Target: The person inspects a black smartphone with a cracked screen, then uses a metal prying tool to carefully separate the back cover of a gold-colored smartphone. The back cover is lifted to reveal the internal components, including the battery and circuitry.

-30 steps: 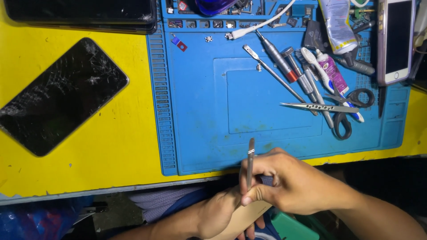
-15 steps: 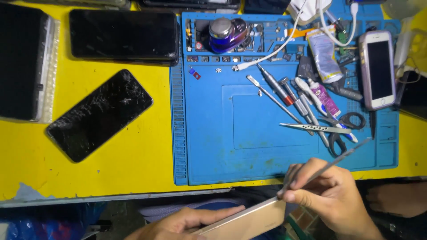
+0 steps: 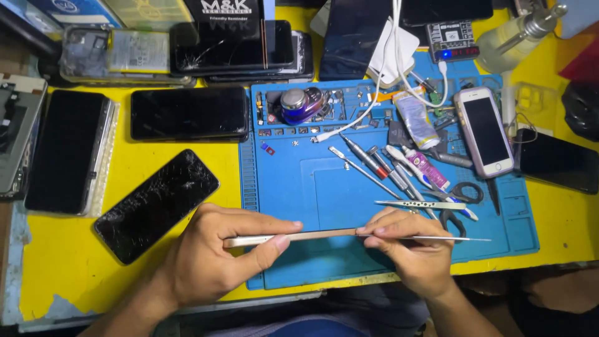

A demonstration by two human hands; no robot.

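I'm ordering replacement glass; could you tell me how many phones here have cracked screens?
2: a cracked phone on the yellow table left of the blue mat, a second cracked phone in the top row. The held phone is edge-on, screen hidden.

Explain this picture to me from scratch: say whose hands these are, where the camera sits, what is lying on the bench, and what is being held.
There is no machine here. The one picture comes from a camera worn on a person's head, looking down at that person's own two bare hands over a yellow workbench with a blue work mat on it.

The left hand grips a thin, gold-coloured phone, held edge-on to the camera. The right hand steadies the phone's other end and holds a slim metal tool along it.

On the mat lie screwdrivers, tweezers, scissors, a small tube and a white phone. On the yellow surface to the left lies a phone with cracked glass, with several more dark phones around it.
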